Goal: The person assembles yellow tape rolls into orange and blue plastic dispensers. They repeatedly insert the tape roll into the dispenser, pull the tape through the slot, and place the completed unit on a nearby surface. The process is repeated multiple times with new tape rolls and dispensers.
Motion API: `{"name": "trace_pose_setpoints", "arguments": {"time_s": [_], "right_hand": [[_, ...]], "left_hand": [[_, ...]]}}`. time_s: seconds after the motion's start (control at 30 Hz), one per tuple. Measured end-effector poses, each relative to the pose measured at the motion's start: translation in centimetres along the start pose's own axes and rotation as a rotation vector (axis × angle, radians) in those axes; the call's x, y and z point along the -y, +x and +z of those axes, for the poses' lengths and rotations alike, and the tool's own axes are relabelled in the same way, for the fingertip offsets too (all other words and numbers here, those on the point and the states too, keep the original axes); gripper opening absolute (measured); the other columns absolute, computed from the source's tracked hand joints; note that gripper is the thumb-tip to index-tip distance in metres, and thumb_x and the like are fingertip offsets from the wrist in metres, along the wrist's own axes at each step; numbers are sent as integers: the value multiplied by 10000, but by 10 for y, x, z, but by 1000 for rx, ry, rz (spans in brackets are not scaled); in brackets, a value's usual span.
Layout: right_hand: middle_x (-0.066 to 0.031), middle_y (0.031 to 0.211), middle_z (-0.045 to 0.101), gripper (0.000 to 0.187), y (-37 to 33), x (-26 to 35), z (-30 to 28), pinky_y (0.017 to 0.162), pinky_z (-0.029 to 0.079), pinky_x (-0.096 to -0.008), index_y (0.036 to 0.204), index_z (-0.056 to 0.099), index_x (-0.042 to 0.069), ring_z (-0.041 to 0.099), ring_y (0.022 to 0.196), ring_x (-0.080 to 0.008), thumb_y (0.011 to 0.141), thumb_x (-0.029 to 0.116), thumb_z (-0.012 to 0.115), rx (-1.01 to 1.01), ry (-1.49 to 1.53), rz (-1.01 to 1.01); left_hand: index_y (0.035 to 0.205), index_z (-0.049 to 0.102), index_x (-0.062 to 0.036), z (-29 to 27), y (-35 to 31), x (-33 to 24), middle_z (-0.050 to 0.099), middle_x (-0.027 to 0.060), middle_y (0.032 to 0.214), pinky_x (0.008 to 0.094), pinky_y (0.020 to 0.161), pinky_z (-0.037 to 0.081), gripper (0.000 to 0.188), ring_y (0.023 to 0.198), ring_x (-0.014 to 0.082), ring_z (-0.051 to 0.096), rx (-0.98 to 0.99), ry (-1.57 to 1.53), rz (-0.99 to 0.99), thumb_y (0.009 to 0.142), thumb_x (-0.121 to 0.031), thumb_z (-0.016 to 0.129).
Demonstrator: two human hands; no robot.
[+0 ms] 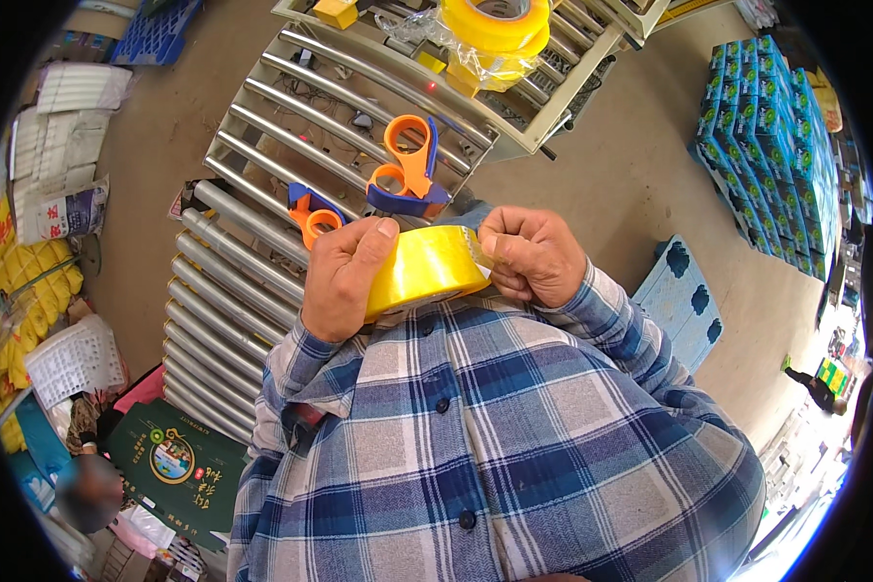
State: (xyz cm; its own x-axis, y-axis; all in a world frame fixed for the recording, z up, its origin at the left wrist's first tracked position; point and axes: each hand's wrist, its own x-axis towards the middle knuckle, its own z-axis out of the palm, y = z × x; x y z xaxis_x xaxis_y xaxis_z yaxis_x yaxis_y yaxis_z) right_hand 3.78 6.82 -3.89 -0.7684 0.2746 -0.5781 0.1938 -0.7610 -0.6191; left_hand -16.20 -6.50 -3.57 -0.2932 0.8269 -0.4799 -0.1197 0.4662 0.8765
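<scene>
Just above the front of my blue, white and grey plaid shirt [446,407], I hold a broad roll of glossy yellow tape [422,272] tilted between my two hands. My left hand [347,276] grips its left side, fingers wrapped around and thumb on top. My right hand [532,254] has its fingers pinched closed on the tape at the roll's right edge; how much of the strip is lifted I cannot tell.

Just beyond, an orange-and-blue plastic tape dispenser [419,170] sits at the rollers, and a smaller-looking orange-and-blue dispenser [306,206] is partly hidden behind my left hand. Steel conveyor rollers [247,240] run along my left. Farther ahead, plastic-wrapped yellow tape rolls [495,37] are stacked over a pale-framed conveyor [543,126]. Off to my right lie a light-blue plastic pallet [679,306] and, beyond it, stacked blue printed cartons [766,160].
</scene>
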Motion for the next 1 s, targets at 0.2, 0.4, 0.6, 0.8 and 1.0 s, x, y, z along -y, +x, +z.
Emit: {"name": "trace_pose_setpoints", "arguments": {"time_s": [0.2, 0.4, 0.6, 0.8, 1.0], "right_hand": [[3, 611, 435, 165, -3, -2, 2, 411, 319, -221, 912, 551, 46, 343, 435, -71, 915, 202, 604, -22, 13, 4], [-1, 598, 432, 229, -4, 0, -2, 440, 308, -223, 910, 558, 35, 365, 475, -75, 942, 260, 586, 60, 47, -54], [-34, 633, 511, 409, -3, 12, 4, 482, 386, -275, 847, 587, 36, 467, 544, -116, 937, 435, 583, -234, -543, -400], [-178, 718, 573, 369, -3, 34, 9, 541, 450, -370, 793, 543, 34, 567, 609, -324, 916, 375, 613, -1, -1236, -524], [-181, 678, 570, 260, 11, 36, 0, 531, 452, -381, 803, 571, 20, 560, 576, -323, 922, 251, 572, 195, -1190, -578]], "left_hand": [[897, 671, -29, 2, -2, -2, 578, 23, 688, 248, 584, 405, 441, 616, 110, 530, -18, 8, 11, 958, -424, 483], [880, 662, -36, 1, -9, -12, 559, 24, 664, 266, 582, 398, 443, 604, 114, 509, -35, 146, 118, 963, -429, 474], [873, 662, -21, 3, -12, -19, 567, 29, 648, 272, 558, 404, 435, 581, 123, 522, -43, 172, 175, 973, -405, 485], [886, 669, -13, 7, -12, -28, 587, 41, 643, 270, 549, 423, 426, 559, 128, 539, -36, 285, 213, 972, -391, 494], [867, 664, -17, 7, -11, -23, 573, 37, 628, 271, 538, 409, 398, 547, 122, 522, -32, 267, 221, 967, -367, 501]]}}
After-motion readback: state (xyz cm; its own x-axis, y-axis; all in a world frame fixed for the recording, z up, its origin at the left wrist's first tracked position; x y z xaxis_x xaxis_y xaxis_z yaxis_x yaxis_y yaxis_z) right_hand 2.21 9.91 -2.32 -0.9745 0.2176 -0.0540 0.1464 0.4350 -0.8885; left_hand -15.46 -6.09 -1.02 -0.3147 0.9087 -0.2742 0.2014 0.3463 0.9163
